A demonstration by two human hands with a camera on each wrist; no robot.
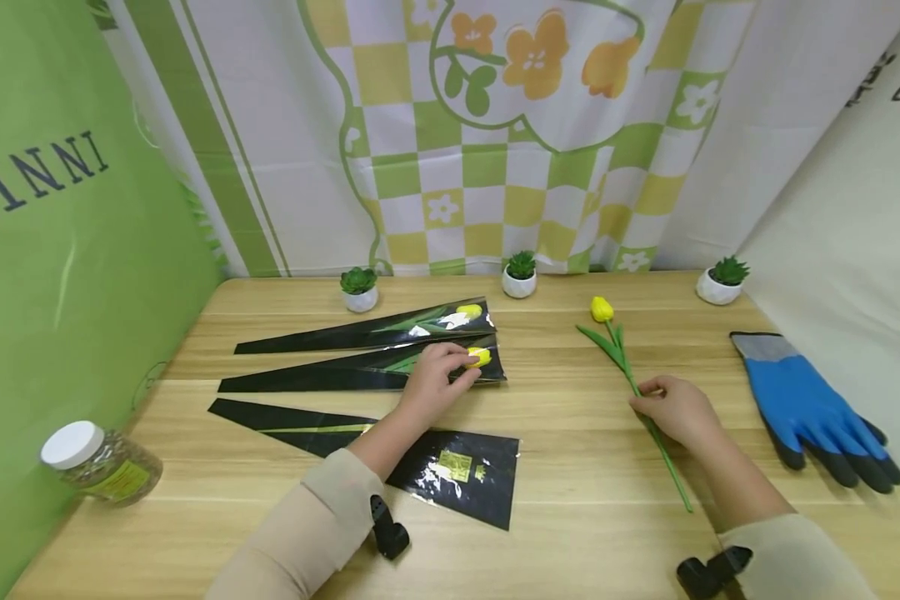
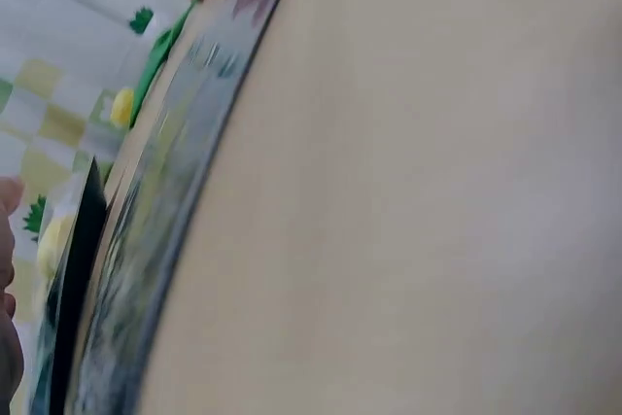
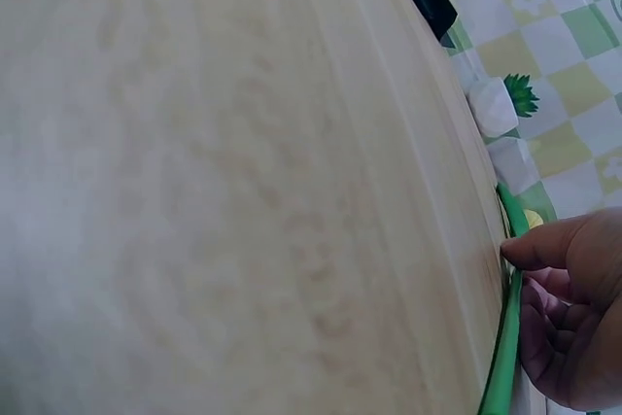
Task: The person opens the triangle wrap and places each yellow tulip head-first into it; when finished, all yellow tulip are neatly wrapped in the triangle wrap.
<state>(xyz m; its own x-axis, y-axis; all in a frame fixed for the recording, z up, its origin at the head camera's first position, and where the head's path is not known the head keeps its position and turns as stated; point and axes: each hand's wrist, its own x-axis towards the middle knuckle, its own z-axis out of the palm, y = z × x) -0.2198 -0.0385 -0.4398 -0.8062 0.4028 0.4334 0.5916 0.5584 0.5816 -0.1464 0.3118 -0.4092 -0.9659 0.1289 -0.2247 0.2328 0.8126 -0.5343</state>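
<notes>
Three black flower-wrapping sleeves lie on the table. The far sleeve (image 1: 330,335) and middle sleeve (image 1: 292,379) each contain a yellow artificial tulip; the near sleeve (image 1: 487,500), with a gold print, lies flat. My left hand (image 1: 435,379) is over the middle sleeve, its loosely bent fingers at the wrapped tulip's head (image 1: 482,357); contact there is unclear. In the left wrist view only part of that hand (image 2: 8,308) shows, at the edge. My right hand (image 1: 675,408) pinches the green stem of an unwrapped yellow tulip (image 1: 602,310), which lies on the table.
A blue and black work glove (image 1: 810,400) lies at the right. Three small potted succulents, at left (image 1: 360,298), middle (image 1: 520,283) and right (image 1: 720,287), line the back by a checked curtain (image 1: 487,200). A white-lidded jar (image 1: 116,475) lies tilted at the left.
</notes>
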